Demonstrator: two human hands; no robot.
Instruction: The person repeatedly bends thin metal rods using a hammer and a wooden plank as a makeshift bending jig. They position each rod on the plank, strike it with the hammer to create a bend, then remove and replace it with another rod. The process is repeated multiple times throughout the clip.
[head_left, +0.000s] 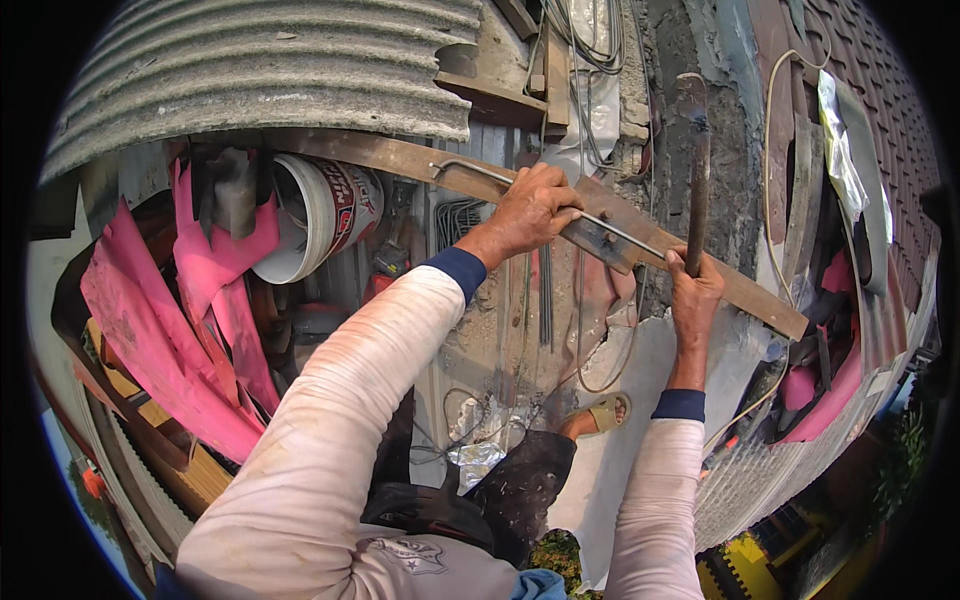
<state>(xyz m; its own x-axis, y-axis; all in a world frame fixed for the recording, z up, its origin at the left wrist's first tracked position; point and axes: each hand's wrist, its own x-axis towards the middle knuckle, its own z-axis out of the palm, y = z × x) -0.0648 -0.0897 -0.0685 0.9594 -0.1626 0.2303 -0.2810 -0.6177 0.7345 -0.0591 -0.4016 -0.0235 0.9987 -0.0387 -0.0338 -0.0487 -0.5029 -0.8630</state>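
Note:
A thin steel rod [628,237] with a hooked left end lies slantwise over a long wooden plank [755,297]. My left hand [528,215] is closed round the rod near its middle. My right hand [697,295] grips the lower end of a rusty metal bar [700,185], which extends away from me and bends at its far tip. The rod's right end reaches the thumb of this hand. Between my hands, a short wooden block [605,240] with dark metal pieces sits on the plank, partly under the rod.
Corrugated roofing [270,65] overhangs at upper left. A white bucket [310,215] lies tipped beside pink sheeting [150,330]. Several thin rods [546,295] lie below the plank. Loose cable [770,170] trails along the right. My sandalled foot [600,413] rests on a pale sheet.

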